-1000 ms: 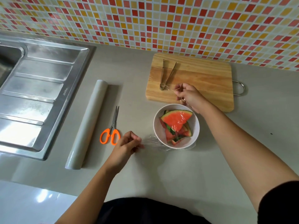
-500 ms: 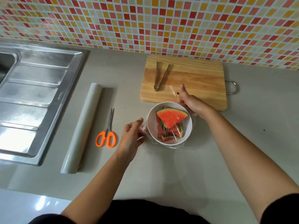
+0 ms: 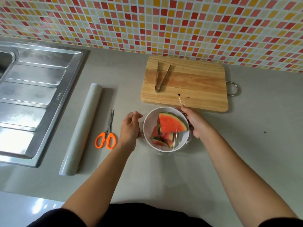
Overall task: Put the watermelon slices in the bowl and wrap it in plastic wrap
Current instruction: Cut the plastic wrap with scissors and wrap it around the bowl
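Facing far-right, top watermelon slice (image 3: 172, 124) rind, in bowl (image 3: 148, 127)

The only lettering in view is a small stamped mark on the rim of the steel sink (image 3: 58, 96), beside its ribbed drainboard; it is too small and blurred to read.

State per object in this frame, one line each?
bowl: upright, filled
watermelon slices: in bowl, covered
plastic wrap: over bowl, held both sides
left hand: pinches wrap, bowl's left
right hand: grips wrap, bowl's right
wrap roll: lying flat
scissors: closed
tongs: open, on cutting board
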Demonstrator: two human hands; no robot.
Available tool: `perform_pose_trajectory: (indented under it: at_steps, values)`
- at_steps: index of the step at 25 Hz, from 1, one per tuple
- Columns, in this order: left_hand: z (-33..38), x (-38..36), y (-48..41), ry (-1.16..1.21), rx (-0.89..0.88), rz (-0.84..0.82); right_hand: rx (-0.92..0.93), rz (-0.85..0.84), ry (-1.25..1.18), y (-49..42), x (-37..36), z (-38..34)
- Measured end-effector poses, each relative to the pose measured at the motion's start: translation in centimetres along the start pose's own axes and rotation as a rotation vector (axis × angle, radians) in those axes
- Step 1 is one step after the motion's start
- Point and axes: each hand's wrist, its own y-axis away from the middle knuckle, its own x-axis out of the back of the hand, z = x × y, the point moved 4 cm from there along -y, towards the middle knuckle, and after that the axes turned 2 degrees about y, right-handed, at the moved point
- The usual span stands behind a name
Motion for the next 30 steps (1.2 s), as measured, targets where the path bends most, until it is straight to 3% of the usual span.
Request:
perform_pose_trajectory:
  at_steps: [3, 6, 11, 14, 19, 30]
  values:
    - [1.4, 0.1, -1.5, -0.151, -0.067, -0.07, -0.006, 0.055, -0.166, 0.5, 0.3, 2.2]
    - [2.4, -0.2, -2.5, -0.143, -0.029, -0.142, -0.022, 0.009, -0.253, 0.4, 0.4, 1.7]
    - [2.7, -0.5, -3.2, -0.116, -0.044, -0.174, 0.02, -0.04, 0.006, 0.6, -0.3, -0.1]
    - [2.7, -0.7, -3.3, -0.126, -0.11, -0.189, -0.028, 0.033, -0.043, 0.3, -0.3, -0.2]
    - [3.0, -1.4, -3.2, -0.129, -0.152, -0.182, 0.051, 0.035, -0.372, -0.4, -0.5, -0.2]
    - [2.4, -2.5, -4.1, -0.154, -0.106, -0.012, -0.115, 0.143, -0.494, -0.7, -1.8, -0.4]
